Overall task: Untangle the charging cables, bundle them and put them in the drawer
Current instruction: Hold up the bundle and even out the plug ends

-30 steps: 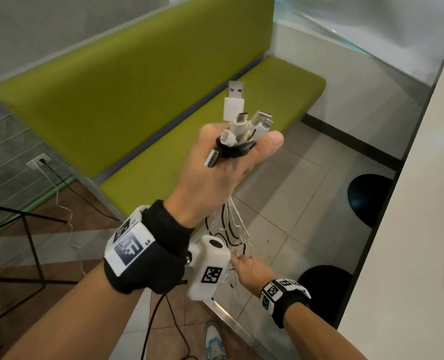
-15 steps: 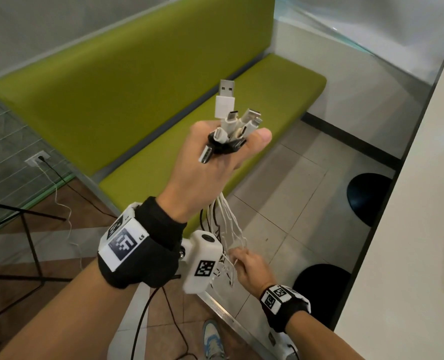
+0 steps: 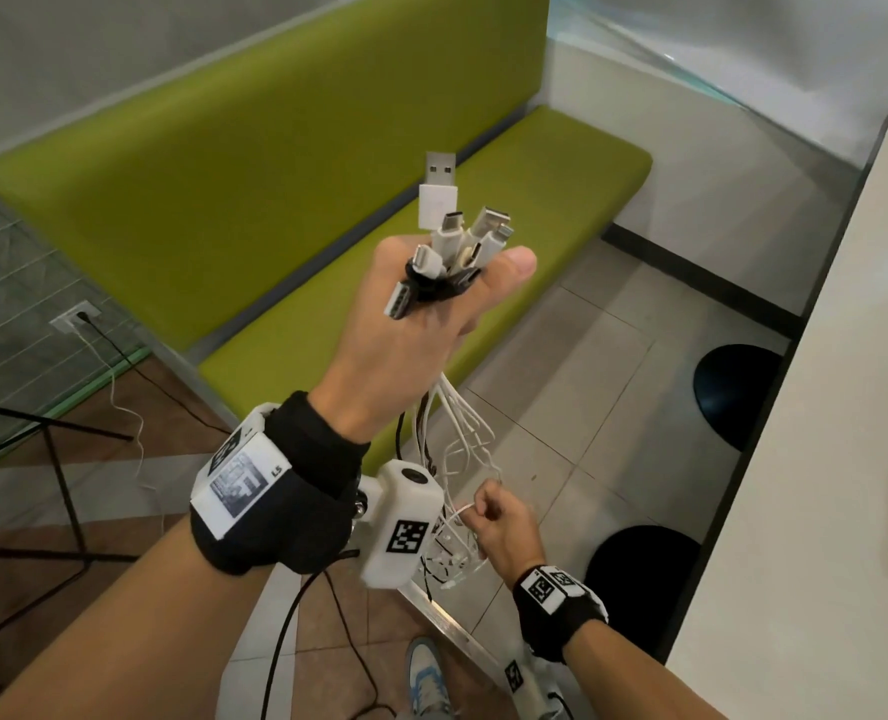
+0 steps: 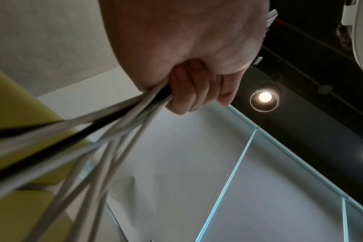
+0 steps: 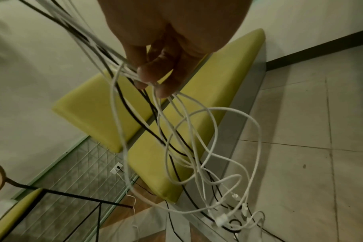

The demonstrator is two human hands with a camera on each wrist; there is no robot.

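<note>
right hand (image 3: pixel 501 522) low centre, pinching a white loop of the dangling charging cables (image 5: pixel 197 139) | left hand (image 3: pixel 405 330) mid-frame, fisted round the plug ends (image 3: pixel 452 236) | step: still untangling imo | next: tease loops free, then coil | drawer not in view

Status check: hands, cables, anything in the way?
Left hand grips cables below plugs. Right hand pinches white strands lower down. Loose ends tangled; no drawer in view.

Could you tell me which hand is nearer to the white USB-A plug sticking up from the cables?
Left. The left hand grips the cables just below the white USB-A plug; the right hand pinches strands farther down.
</note>
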